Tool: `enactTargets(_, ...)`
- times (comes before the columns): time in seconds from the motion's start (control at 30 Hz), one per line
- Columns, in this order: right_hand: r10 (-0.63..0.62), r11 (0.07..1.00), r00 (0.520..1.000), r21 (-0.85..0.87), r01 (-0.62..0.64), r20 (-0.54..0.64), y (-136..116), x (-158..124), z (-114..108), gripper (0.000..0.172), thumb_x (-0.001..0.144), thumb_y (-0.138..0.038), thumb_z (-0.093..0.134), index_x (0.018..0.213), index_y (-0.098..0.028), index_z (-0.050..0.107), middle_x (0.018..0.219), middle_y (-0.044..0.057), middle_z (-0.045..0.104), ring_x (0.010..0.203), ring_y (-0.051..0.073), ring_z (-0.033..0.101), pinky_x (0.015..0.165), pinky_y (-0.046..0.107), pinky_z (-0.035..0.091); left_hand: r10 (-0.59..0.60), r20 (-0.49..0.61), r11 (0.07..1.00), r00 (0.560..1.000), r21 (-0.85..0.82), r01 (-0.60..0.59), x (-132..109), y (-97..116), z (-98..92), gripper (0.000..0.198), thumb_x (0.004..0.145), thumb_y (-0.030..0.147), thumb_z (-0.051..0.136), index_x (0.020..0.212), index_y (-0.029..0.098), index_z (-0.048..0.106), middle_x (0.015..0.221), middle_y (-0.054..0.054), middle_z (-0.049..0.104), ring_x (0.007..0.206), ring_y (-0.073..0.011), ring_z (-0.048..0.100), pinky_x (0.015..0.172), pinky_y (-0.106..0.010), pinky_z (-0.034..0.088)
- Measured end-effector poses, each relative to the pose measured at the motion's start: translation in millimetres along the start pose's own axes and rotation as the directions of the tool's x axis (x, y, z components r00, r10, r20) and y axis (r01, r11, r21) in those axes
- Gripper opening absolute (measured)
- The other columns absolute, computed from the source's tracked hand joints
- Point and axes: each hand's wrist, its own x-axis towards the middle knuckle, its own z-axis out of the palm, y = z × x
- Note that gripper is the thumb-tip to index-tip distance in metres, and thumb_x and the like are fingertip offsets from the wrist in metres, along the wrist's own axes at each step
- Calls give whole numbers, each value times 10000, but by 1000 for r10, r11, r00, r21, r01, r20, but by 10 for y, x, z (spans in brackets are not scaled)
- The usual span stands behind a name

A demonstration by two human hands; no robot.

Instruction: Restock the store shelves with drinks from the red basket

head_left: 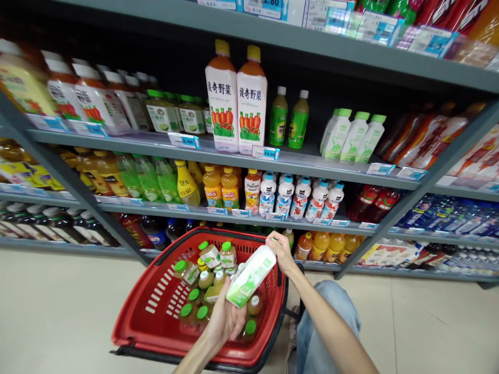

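Lower centre: left hand (227,316), half-curled, supports the base of the bottle (251,276); right hand (281,253) grips its top, above the basket (134,301). A loosened grip could drop it onto the drinks (209,255).

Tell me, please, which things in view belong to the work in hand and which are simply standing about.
Part of the work:
white-and-green bottle, held
red basket
green-capped bottles inside it

Apparently just standing about:
tall carrot-label bottles
blue-capped bottles one shelf below
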Motion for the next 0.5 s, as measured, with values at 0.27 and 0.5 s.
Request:
enactTargets(0.27, 12, 997, 995, -75, -19, -94, 22, -7, -44, 422, 760, -579, 732, 684, -182, 611, 619, -31, 469, 582, 107, 378, 551, 251, 278, 136, 91, 984, 987, 100, -145, 41, -55, 42, 729, 822, 774, 639, 1125, 112, 615, 719, -84, 717, 499, -172, 647, 374, -213, 442)
enactTargets(0.5, 5, 994, 994, -105, -17, -111, -13, -59, -63, 394, 765, -545, 754, 690, -185, 615, 626, -34, 468, 588, 108, 375, 550, 251, 289, 262, 154, 940, 953, 185, -288, 50, -149, 8, 828, 860, 715, 661, 1397, 130, 428, 842, -118, 731, 648, -225, 725, 417, -235, 530)
